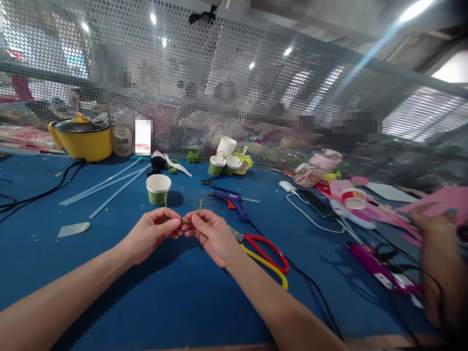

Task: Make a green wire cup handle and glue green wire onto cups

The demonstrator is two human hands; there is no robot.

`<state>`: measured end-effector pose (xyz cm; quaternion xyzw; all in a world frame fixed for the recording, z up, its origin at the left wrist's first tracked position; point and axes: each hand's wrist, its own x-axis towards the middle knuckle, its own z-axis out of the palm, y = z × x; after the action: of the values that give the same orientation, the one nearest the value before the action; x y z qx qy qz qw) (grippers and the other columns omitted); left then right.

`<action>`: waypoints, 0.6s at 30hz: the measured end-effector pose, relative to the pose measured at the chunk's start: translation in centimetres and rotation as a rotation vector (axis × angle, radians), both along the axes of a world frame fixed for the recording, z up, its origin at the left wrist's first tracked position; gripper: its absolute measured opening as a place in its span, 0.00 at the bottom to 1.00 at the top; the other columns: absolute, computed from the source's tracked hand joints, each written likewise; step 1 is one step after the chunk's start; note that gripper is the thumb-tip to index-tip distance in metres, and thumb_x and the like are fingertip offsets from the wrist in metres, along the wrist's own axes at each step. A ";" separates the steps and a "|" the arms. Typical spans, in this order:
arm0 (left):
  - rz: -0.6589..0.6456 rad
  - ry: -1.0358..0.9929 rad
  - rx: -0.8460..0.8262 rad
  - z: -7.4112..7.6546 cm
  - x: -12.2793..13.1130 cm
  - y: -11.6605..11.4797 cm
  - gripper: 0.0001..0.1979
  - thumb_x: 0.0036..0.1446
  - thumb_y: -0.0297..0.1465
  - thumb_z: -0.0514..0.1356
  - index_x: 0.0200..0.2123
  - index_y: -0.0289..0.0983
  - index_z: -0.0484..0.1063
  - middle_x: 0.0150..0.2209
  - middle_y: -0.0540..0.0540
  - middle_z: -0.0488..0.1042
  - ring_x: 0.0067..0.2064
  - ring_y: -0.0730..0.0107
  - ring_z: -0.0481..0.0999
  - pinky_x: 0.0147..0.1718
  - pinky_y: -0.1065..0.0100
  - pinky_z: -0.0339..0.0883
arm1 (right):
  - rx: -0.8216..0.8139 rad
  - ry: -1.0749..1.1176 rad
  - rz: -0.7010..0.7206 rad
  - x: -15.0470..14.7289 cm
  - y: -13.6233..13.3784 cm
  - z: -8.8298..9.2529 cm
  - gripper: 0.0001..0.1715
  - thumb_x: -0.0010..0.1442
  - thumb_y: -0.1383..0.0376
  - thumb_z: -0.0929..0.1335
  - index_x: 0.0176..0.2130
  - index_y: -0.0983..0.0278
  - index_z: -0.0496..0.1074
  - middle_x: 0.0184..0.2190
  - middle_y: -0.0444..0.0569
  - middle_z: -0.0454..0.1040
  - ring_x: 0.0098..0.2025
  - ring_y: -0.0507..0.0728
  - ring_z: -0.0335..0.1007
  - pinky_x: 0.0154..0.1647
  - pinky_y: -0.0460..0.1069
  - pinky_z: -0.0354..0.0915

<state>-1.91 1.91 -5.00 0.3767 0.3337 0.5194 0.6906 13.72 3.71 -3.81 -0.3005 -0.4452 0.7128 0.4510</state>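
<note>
A thin, stiff-looking green wire (186, 222) spans the gap between my hands, its two ends bent upward. My left hand (155, 230) pinches it between thumb and fingers. On the other side my right hand (215, 235) pinches it in the same way. Just behind the hands stands a small white paper cup (158, 196) with a green lower band, untouched. Scissors (268, 253) with red and yellow handles lie partly under my right wrist. Beyond that hand is a blue glue gun (232, 201).
Clear glue sticks (106, 183) lie at left, near a yellow electric pot (82, 139). More cups (223, 161) stand at the back beside pliers (215, 184). At right are a phone (316, 204), a purple power strip (382, 270) and another person's blurred hand (427, 217).
</note>
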 end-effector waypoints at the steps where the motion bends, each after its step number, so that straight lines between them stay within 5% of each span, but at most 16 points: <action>1: 0.016 0.018 0.016 0.0 0.0 0.0 0.06 0.43 0.29 0.65 0.26 0.33 0.71 0.24 0.50 0.74 0.25 0.79 0.70 0.28 0.76 0.63 | -0.008 -0.014 -0.005 0.0 0.0 -0.1 0.09 0.45 0.63 0.72 0.28 0.66 0.72 0.26 0.45 0.74 0.28 0.48 0.71 0.29 0.43 0.65; 7: 0.048 0.040 0.029 0.3 -0.4 0.2 0.07 0.45 0.31 0.64 0.27 0.33 0.73 0.30 0.46 0.76 0.30 0.74 0.73 0.31 0.73 0.66 | -0.068 -0.114 -0.034 0.3 0.5 -0.2 0.13 0.46 0.59 0.71 0.27 0.67 0.71 0.20 0.42 0.71 0.20 0.46 0.66 0.20 0.42 0.61; 11: 0.033 -0.024 0.025 0.9 -0.8 0.3 0.06 0.46 0.31 0.63 0.27 0.34 0.72 0.31 0.46 0.77 0.29 0.74 0.75 0.29 0.73 0.68 | 0.091 -0.354 -0.116 1.2 1.0 0.5 0.15 0.52 0.57 0.66 0.25 0.67 0.69 0.12 0.40 0.66 0.14 0.46 0.60 0.15 0.42 0.57; 14: 0.069 -0.028 0.018 1.2 -0.9 0.4 0.06 0.46 0.31 0.63 0.28 0.33 0.72 0.30 0.46 0.77 0.29 0.74 0.75 0.29 0.74 0.69 | 0.163 -0.389 -0.136 1.7 1.0 1.0 0.13 0.52 0.58 0.66 0.28 0.67 0.69 0.18 0.44 0.70 0.21 0.48 0.66 0.21 0.43 0.62; 18: 0.086 -0.035 0.002 1.1 -0.5 0.3 0.07 0.45 0.31 0.64 0.27 0.32 0.73 0.30 0.45 0.77 0.29 0.74 0.75 0.32 0.73 0.69 | 0.065 -0.253 0.039 1.0 0.2 0.9 0.15 0.48 0.61 0.70 0.35 0.66 0.70 0.28 0.46 0.71 0.27 0.49 0.67 0.24 0.44 0.65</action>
<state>-2.43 2.19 -3.90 0.3534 0.3369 0.5557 0.6729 14.71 3.95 -2.94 -0.3645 -0.5269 0.6632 0.3867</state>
